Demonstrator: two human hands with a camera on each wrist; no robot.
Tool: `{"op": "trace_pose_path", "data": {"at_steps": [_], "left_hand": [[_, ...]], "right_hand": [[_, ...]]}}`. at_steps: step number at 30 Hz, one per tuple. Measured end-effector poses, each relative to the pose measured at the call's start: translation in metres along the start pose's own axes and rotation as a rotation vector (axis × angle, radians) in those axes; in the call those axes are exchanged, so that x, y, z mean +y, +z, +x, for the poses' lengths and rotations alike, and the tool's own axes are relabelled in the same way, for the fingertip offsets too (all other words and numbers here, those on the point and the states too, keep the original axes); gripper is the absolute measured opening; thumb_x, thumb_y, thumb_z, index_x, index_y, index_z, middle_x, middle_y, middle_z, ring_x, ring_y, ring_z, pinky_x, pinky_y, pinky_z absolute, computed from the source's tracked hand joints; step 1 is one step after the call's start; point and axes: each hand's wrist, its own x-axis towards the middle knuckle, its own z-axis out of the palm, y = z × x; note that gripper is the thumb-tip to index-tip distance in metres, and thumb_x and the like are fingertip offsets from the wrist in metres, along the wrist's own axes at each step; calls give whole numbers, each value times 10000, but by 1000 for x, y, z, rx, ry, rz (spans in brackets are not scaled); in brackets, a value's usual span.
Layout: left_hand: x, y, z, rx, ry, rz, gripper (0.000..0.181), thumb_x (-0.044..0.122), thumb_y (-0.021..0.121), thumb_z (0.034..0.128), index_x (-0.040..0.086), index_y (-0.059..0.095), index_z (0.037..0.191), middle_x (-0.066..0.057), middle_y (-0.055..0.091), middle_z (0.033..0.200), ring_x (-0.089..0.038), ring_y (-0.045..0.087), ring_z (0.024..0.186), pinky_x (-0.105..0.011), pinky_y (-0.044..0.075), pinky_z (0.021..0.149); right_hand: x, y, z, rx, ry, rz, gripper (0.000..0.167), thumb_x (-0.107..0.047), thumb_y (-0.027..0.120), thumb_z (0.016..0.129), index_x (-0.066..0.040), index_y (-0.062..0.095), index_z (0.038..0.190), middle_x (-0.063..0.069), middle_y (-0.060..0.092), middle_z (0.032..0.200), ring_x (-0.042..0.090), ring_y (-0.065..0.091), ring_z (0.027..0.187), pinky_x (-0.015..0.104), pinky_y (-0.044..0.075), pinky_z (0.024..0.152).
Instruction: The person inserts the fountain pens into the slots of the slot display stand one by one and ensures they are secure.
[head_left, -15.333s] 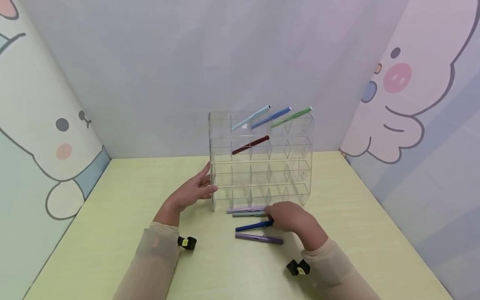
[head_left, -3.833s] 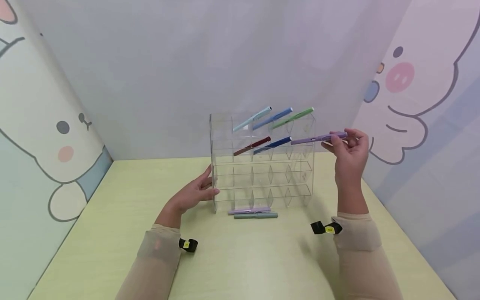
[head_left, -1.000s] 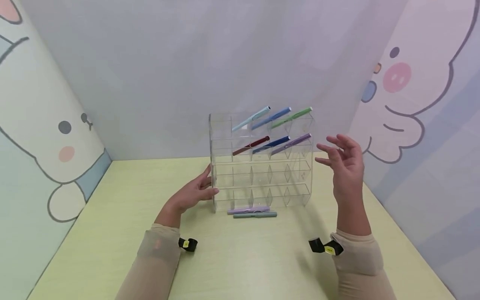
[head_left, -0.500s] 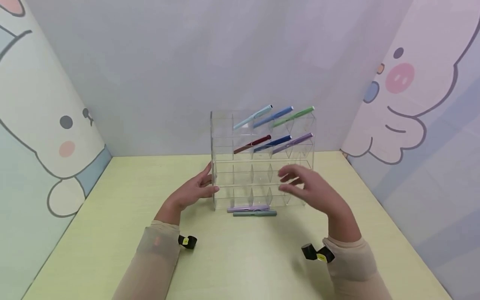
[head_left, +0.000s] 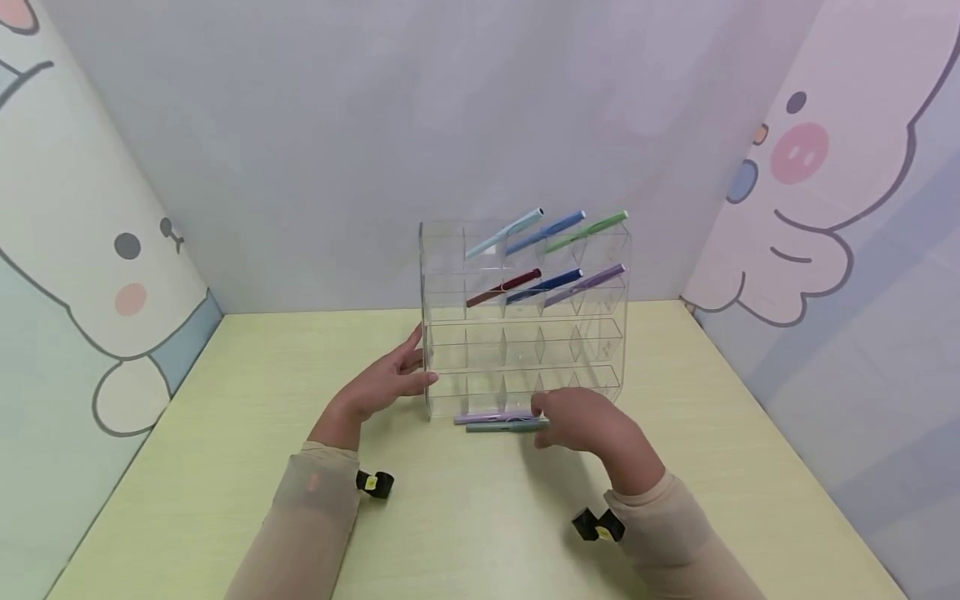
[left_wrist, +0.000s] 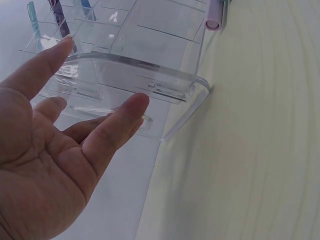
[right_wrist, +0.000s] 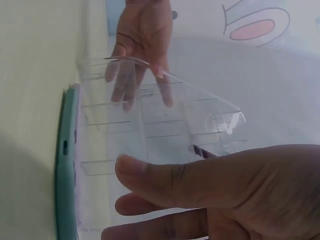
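A clear acrylic pen rack (head_left: pixel 450 358) stands on the table. My left hand (head_left: pixel 382 383) rests against its left side, fingers spread. In the top row slant a light blue pen (head_left: pixel 504 233), a blue pen (head_left: pixel 546 233) and a green pen (head_left: pixel 587 232). The second row bears a dark red pen (head_left: pixel 504 288), a dark blue pen (head_left: pixel 545 286) and a purple pen (head_left: pixel 585 285). Before the rack lie a lilac pen (head_left: pixel 491 418) and a grey-green pen (head_left: pixel 498 427). My right hand (head_left: pixel 588 425) hovers by their right ends, thumb and fingers apart in the right wrist view.
The pale yellow-green table (head_left: pixel 450 533) extends around the rack. Behind it hangs a plain grey backdrop (head_left: pixel 330 167), with cartoon-printed panels on both sides. Each forearm carries a small black wrist camera, left (head_left: pixel 375 484) and right (head_left: pixel 597 525).
Since the oldest frame, the dark blue and purple pens have gone from table to second row. Lately my right hand came down from the rack's right side to the lying pens. My left hand stayed.
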Motion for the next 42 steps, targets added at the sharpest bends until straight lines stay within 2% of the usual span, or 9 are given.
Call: {"op": "trace_pose_path", "data": {"at_steps": [2, 9, 13, 18, 23, 29, 33, 38, 42], "left_hand": [[0, 0, 0, 0, -2, -2, 921, 413, 685, 915, 513, 4, 1527, -107, 214, 1620, -298, 467, 1360, -552, 316, 1137], [1, 1, -1, 4, -10, -2, 916, 422, 694, 905, 542, 16, 1509, -106, 222, 1618, -297, 492, 1339, -549, 322, 1135], [0, 1, -1, 6, -13, -2, 923, 426, 699, 900, 541, 16, 1509, -108, 222, 1618, -295, 495, 1336, -541, 332, 1131], [1, 1, -1, 5, -18, -7, 927, 433, 699, 898, 535, 12, 1512, -110, 204, 1623, -296, 491, 1340, -541, 326, 1135], [1, 1, 0, 5, -15, -6, 920, 437, 695, 900, 538, 14, 1510, -111, 201, 1623, -295, 491, 1339, -542, 326, 1135], [1, 1, 0, 3, -11, -5, 922, 426, 693, 905, 530, 11, 1516, -115, 214, 1618, -291, 509, 1323, -531, 345, 1126], [1, 1, 0, 2, -7, -8, 914, 419, 689, 910, 534, 11, 1512, -117, 215, 1618, -293, 523, 1309, -532, 347, 1124], [2, 1, 0, -2, 4, -13, 914, 403, 683, 919, 518, 3, 1520, -124, 213, 1618, -297, 513, 1319, -514, 382, 1104], [1, 1, 0, 2, 5, -8, 916, 402, 684, 919, 516, 4, 1522, -127, 198, 1623, -299, 486, 1344, -514, 380, 1105]], "right_hand": [[0, 7, 5, -13, 24, -30, 366, -300, 814, 804, -127, 663, 1089, -39, 663, 927, 144, 583, 787, 380, 501, 715], [0, 24, 18, 3, 28, -137, 348, -275, 830, 783, -110, 640, 1022, 22, 667, 926, 202, 616, 831, 411, 520, 750], [-1, 30, 21, 34, 30, -195, 315, -257, 833, 783, -101, 612, 945, 48, 656, 855, 220, 616, 775, 415, 527, 708], [-5, 31, 22, 50, 52, -216, 281, -225, 827, 793, -96, 600, 897, 53, 633, 794, 207, 588, 713, 405, 529, 668], [-6, 33, 23, 65, 61, -195, 131, -90, 734, 847, -107, 609, 808, 30, 593, 755, 186, 494, 665, 377, 487, 614], [-2, 34, 22, 89, 21, -238, 212, -54, 608, 905, -148, 555, 722, -2, 561, 726, 170, 450, 642, 375, 462, 598], [4, 26, 19, 75, -25, -179, 194, -57, 629, 887, -156, 554, 738, -24, 543, 709, 161, 454, 636, 352, 431, 598], [10, 11, 13, 25, -44, 28, 105, -108, 686, 882, -166, 613, 835, -63, 561, 728, 134, 514, 637, 314, 433, 594], [12, 2, 10, 26, -89, 124, 85, -130, 710, 892, -158, 638, 926, -57, 613, 804, 127, 560, 685, 328, 478, 630]]}}
